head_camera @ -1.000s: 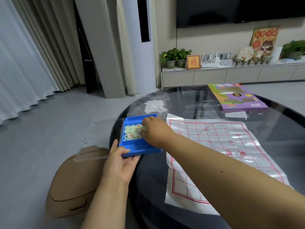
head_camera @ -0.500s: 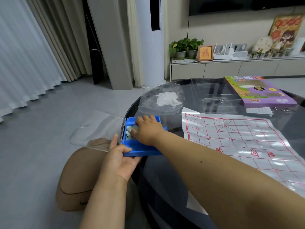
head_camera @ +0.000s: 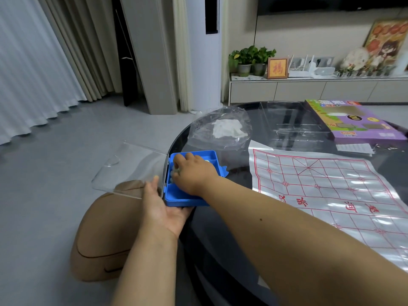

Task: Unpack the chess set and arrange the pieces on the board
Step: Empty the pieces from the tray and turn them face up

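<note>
- The blue box sits at the left edge of the dark round counter, its clear lid swung open to the left and hanging out over the floor.
- The left hand holds the box from its near left corner: palm under the near edge, thumb up along the left wall by the lid hinge.
- The right hand reaches down into the box, fingers curled among the pale pieces; only a few of them show past the knuckles, at the left side of the box. Whether the fingers actually hold a piece, I cannot tell.
- The board, a glossy sheet with a red grid, lies flat on the counter to the right of the box, apart from it, with no pieces on it.
- A crumpled clear bag lies just behind the box; a clear tray and a purple carton lie farther back on the counter.
- A tan stool stands on the floor below the lid.
</note>
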